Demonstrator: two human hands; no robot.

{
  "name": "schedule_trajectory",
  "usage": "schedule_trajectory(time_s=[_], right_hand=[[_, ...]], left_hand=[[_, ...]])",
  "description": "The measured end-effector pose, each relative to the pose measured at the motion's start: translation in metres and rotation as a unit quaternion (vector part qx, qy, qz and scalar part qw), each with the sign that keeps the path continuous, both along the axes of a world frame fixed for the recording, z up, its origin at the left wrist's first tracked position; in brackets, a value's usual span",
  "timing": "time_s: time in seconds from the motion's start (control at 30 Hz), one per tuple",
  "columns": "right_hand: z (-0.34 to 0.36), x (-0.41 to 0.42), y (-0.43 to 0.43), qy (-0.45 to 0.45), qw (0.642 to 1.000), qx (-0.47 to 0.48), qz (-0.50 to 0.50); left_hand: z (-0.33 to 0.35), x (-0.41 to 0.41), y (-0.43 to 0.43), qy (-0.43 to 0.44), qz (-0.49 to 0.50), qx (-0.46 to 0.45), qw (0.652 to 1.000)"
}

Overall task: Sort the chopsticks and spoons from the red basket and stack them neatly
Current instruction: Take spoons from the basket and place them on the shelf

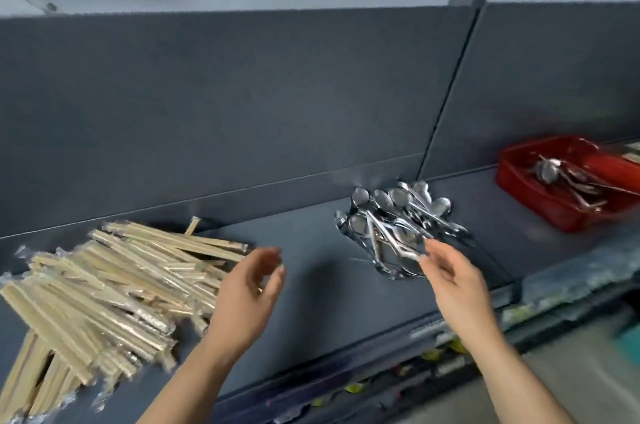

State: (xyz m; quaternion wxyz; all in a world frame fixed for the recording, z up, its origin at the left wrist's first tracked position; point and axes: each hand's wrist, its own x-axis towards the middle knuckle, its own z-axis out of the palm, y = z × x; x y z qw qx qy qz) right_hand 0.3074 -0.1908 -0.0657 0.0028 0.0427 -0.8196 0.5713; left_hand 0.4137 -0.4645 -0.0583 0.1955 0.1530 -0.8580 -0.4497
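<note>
Chopsticks (114, 281) lie in a loose, fanned heap at the left of the dark grey shelf (311, 302). They are pale wooden pairs, each sealed in a clear plastic sleeve that glints. Most point toward the back right, and a few at the near edge hang over the front of the shelf. Spoons (391, 215) form a 2nd heap near the middle. They are shiny metal, with bowls bunched toward the grey back panel (242, 94) and handles splayed toward the front right.

At the far right the red basket (519, 181), a shallow plastic tub, sits on the same shelf, well apart from both heaps. Inside it are several more metal spoons in a tangle (561, 177), along with something pale at its far edge, too blurred to name.

Both of the person's hands are in view. The left hand (249, 288) hovers just beside the right end of the chopstick heap, fingers loosely curved and holding nothing. The right hand (453, 281) has its fingertips (424, 259) at the handle ends of the nearest spoons. Whether it pinches one or only touches it cannot be told through the motion blur.
</note>
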Motion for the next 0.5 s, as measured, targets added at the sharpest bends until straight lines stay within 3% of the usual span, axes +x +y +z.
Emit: schedule_trajectory(time_s=[0.3, 0.5], right_hand=[[0.001, -0.045, 0.219, -0.007, 0.99, 0.025, -0.14], [-0.004, -0.104, 0.356, -0.045, 0.978, 0.105, -0.173]], left_hand=[[0.004, -0.108, 0.181, -0.025, -0.127, 0.026, 0.991], [-0.002, -0.191, 0.314, -0.058, -0.184, -0.031, 0.981]])
